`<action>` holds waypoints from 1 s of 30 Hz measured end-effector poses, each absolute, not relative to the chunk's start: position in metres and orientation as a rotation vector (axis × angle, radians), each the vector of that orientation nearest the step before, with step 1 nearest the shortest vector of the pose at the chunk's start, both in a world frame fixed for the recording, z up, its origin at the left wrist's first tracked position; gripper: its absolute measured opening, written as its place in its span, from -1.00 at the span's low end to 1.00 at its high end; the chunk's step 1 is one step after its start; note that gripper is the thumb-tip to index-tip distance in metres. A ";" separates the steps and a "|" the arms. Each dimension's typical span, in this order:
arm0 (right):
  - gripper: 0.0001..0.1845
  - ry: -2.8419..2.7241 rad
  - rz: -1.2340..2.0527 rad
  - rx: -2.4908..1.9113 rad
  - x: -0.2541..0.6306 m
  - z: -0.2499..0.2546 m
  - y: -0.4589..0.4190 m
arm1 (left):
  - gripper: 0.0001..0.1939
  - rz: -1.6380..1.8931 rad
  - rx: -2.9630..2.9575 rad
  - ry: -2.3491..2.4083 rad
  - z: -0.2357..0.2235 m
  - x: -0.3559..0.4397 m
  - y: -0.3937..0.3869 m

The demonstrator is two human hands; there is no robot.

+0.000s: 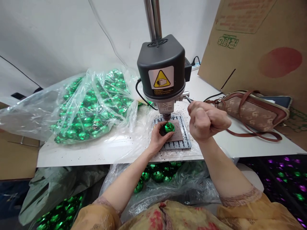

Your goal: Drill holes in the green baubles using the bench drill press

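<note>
A small bench drill press (161, 67) with a black motor housing and a yellow warning label stands before me. Under its chuck, a shiny green mirror-faceted ball (169, 127) rests on a brown board (177, 135) over the slotted grey base plate (186, 140). My left hand (159, 135) curls its thumb and fingers around the ball, with the drill bit down at the ball's top. My right hand (206, 120) is closed in a fist around the drill press's feed lever (187, 98), whose outer end is hidden in the fingers.
A clear plastic bag (93, 108) full of green balls lies left on the white table (81, 156). More green balls (158, 175) sit in plastic below the table edge. A patterned handbag (254, 108) and a large cardboard box (249, 41) stand right. Dark shavings litter the tabletop.
</note>
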State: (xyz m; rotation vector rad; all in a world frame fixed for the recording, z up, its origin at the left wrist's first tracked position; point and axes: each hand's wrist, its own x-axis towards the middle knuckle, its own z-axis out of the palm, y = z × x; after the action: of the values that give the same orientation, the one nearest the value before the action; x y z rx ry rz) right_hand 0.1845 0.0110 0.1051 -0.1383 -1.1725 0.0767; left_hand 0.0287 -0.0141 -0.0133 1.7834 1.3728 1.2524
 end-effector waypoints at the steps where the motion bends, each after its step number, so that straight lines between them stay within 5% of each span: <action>1: -0.51 -1.177 0.074 -0.132 0.184 0.103 0.011 | -0.52 1.253 1.780 1.375 -0.013 0.029 -0.014; 18: -0.47 -1.112 0.437 -0.502 0.185 0.192 0.035 | -0.63 1.287 1.916 1.280 0.010 0.007 -0.053; 25: -0.49 -1.122 0.320 -0.474 0.186 0.188 0.042 | -0.69 0.187 2.504 1.122 0.009 -0.073 -0.138; 30: -0.49 -1.123 0.269 -0.480 0.188 0.187 0.046 | -0.50 -0.143 2.670 1.214 -0.032 -0.105 -0.183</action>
State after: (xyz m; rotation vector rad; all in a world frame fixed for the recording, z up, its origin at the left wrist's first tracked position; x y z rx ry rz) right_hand 0.1877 0.0463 0.1871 -0.4804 -1.1227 0.2689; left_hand -0.1047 -0.1826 -0.0320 2.6695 1.2143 -0.1429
